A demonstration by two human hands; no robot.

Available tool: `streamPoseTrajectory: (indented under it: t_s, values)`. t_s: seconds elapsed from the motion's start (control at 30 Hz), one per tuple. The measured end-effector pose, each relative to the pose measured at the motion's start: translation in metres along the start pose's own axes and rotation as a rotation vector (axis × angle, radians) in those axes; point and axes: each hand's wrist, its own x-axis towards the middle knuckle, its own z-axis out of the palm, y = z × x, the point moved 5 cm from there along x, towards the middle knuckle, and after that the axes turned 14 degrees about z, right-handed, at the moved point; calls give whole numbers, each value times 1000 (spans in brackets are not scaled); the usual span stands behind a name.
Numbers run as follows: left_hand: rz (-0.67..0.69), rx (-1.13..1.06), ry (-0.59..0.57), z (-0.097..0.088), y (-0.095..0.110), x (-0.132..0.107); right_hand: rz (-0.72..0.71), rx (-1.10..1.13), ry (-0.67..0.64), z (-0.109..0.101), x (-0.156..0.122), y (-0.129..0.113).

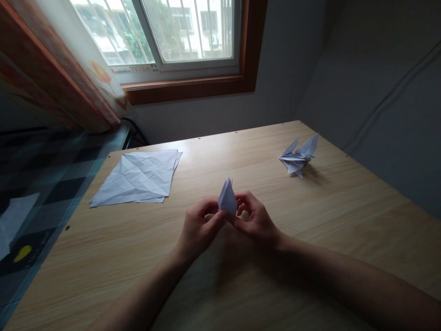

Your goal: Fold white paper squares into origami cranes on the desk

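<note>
Between my two hands stands a small piece of folded white paper, its pointed tips upward and its lower end pinched. My left hand is closed on its lower left side, the thumb across the front. My right hand pinches the lower right side, with its fingers curled behind. Both hands are just above the wooden table, near its middle. The fingertips behind the paper are partly hidden.
Creased white sheets lie stacked on the table at the back left. A finished-looking folded paper figure stands at the back right. Left of the table is a dark checked cloth with white paper. Behind is a window.
</note>
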Motion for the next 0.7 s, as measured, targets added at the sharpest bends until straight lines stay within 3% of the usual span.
streamPoseTrajectory:
  t_s: [0.23, 0.43, 0.57, 0.7]
  values:
    - [61, 26, -61, 1, 1, 2, -63, -69, 80, -3, 0, -7]
    - [145, 77, -31, 0, 8, 4, -69, 45, -25, 1, -1, -9]
    - [186, 114, -24, 0, 9, 4, -58, 64, -19, 1, 0, -6]
    - [112, 96, 23, -2, -1, 0, -7, 88, 50, -2, 1, 2]
